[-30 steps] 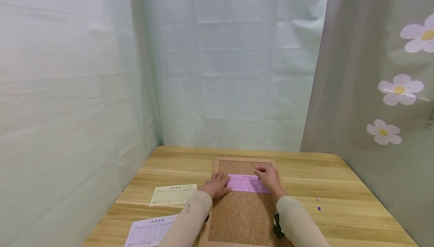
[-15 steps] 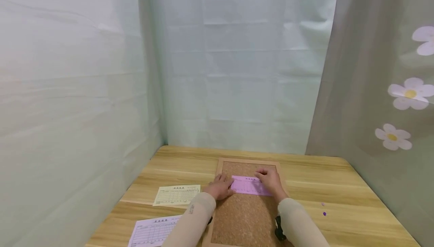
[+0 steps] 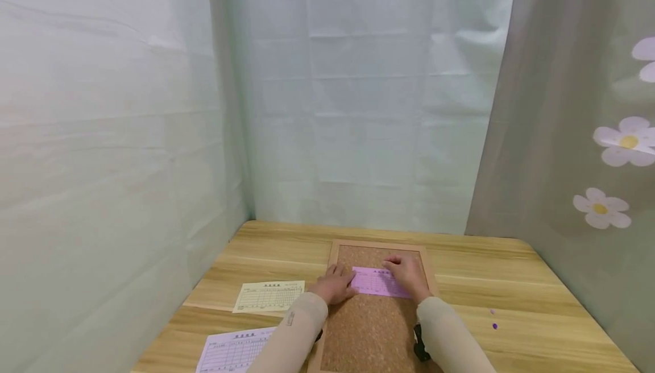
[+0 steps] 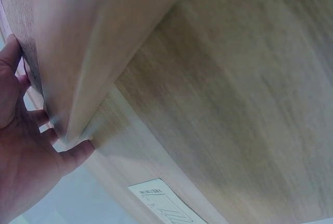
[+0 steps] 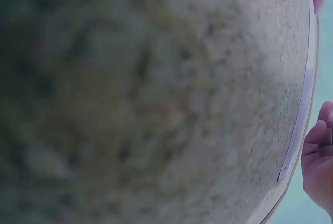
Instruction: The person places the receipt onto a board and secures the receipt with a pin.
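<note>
A cork board (image 3: 368, 333) with a wooden frame lies on the table, and a pink printed form (image 3: 377, 283) lies across its upper half. My left hand (image 3: 334, 286) rests over the board's left frame with fingers spread, its thumb side at the form's left edge. In the left wrist view, the left hand (image 4: 23, 146) reaches along the frame's side. My right hand (image 3: 408, 275) is curled over the form's upper right part, thumb and fingertips pinched together near the top edge. What those fingertips pinch is hidden. The right wrist view shows this right hand (image 5: 318, 164) beyond the cork.
A yellow printed form (image 3: 269, 297) and a pale lilac form (image 3: 232, 350) lie left of the board; my left sleeve overlaps the lilac one. Two tiny purple pieces, one darker piece (image 3: 494, 326) and one lighter piece (image 3: 492, 311), lie to the right. Curtains surround the wooden table (image 3: 491, 265).
The head view has shifted, so the board and table sit slightly farther right and lower. Both hands keep nearly the same places on the board and form.
</note>
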`<state>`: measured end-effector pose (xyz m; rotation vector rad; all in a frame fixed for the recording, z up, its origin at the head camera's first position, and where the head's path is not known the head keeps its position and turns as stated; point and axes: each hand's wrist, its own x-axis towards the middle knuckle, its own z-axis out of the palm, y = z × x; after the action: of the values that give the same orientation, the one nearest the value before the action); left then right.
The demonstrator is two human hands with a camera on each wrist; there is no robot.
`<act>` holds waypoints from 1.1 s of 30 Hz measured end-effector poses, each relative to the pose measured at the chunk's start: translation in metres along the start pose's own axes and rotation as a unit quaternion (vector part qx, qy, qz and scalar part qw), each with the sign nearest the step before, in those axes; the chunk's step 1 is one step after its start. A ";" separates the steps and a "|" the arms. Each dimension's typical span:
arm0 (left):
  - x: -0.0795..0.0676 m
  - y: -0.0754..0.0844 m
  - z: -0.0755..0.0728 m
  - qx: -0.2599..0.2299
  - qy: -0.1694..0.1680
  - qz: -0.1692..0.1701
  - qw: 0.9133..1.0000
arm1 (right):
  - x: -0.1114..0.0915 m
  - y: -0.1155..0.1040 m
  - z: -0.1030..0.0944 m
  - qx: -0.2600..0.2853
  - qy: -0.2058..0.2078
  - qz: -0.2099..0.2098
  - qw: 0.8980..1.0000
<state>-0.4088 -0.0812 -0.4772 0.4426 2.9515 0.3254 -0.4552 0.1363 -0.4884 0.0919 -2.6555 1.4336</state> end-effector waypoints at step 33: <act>-0.005 0.004 -0.002 -0.021 0.003 -0.015 1.000 | 0.003 0.004 0.007 -0.085 -0.028 0.006 0.996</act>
<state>-0.4036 -0.0796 -0.4736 0.3911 2.9476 0.3862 -0.4587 0.1325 -0.4949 0.1016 -2.8159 1.2198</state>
